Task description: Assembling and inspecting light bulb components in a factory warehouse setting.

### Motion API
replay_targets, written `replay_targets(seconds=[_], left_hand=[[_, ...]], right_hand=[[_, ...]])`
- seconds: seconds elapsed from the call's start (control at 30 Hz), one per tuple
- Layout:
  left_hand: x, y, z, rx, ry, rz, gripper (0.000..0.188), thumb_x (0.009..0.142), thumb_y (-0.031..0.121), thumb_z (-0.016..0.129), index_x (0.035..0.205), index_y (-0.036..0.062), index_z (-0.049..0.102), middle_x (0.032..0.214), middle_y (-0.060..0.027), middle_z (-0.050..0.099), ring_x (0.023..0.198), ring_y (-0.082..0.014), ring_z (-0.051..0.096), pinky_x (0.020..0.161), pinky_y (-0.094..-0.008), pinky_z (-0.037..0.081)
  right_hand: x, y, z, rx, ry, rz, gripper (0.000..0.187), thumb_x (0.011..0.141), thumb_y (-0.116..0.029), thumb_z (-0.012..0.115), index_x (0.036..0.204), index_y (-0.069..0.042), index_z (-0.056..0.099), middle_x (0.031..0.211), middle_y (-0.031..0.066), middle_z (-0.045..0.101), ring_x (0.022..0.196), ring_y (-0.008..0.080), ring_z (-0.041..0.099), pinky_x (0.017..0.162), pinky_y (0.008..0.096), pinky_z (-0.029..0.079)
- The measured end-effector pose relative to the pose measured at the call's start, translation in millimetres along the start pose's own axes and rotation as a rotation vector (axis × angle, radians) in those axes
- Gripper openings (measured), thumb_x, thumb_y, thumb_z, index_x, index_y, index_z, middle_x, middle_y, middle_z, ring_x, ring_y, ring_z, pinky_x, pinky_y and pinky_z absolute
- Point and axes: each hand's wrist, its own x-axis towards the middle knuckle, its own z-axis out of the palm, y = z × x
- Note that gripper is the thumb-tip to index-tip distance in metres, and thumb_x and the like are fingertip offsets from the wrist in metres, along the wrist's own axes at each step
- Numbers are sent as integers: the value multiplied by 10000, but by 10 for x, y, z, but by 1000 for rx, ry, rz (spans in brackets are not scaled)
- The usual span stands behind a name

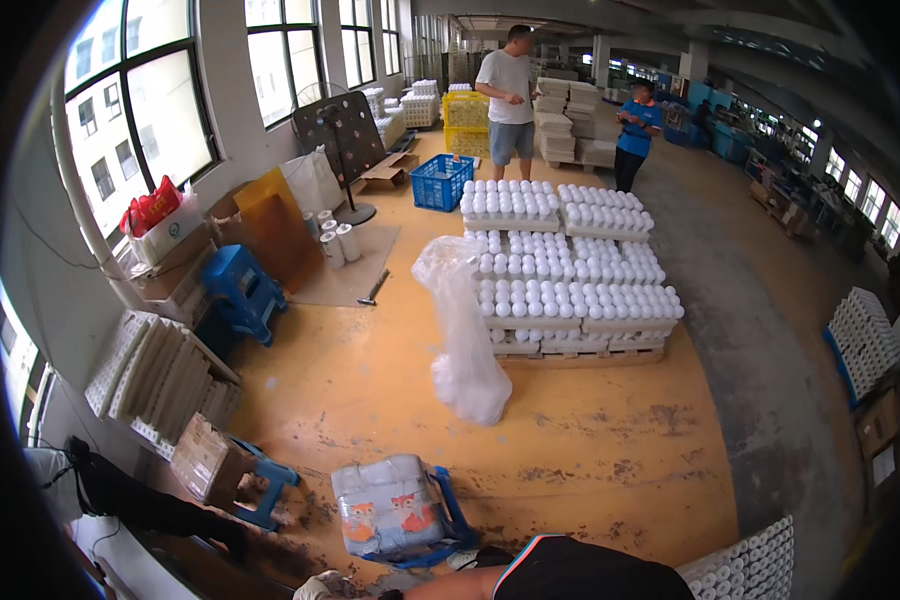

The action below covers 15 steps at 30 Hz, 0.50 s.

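Observation:
At the lower edge a bare forearm comes out of a black sleeve with a striped hem (590, 572) and runs leftward. It looks like my right arm, with a dark band at the wrist. My right hand (322, 587), in a pale glove, is cut off by the edge, so its fingers and anything in them are hidden. My left hand is out of view. Just beyond the forearm, a cushion wrapped in clear plastic, grey with orange fox figures (390, 508), sits on a blue stool (455, 520). Part of a shoe (465, 560) shows beside it.
White round pieces fill stacked trays on a pallet (570, 270), with plastic film (465, 340) hanging alongside. A carton (210, 460) rests on another blue stool (265, 490). Someone's dark-clothed limb (150, 495) reaches in at left. Two people (510, 90) stand beyond the pallet.

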Motion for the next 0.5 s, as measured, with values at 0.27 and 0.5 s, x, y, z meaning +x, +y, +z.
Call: replay_targets(seconds=[0.27,0.5], left_hand=[[-49,-57,66,-335,75,-29,364,890,351,449,1033,35,561,900,-178,607,820,-280,572,706,-373,438],[-239,93,1,-498,128,69,392,883,357,465,1056,25,579,925,-181,607,810,-273,564,707,-353,440]], right_hand=[[216,79,-54,219,115,-13,245,878,-250,518,918,-15,576,882,96,615,795,213,590,677,338,481],[284,143,-162,350,94,26,214,877,-231,515,898,-31,587,811,61,620,757,179,586,633,329,473]])
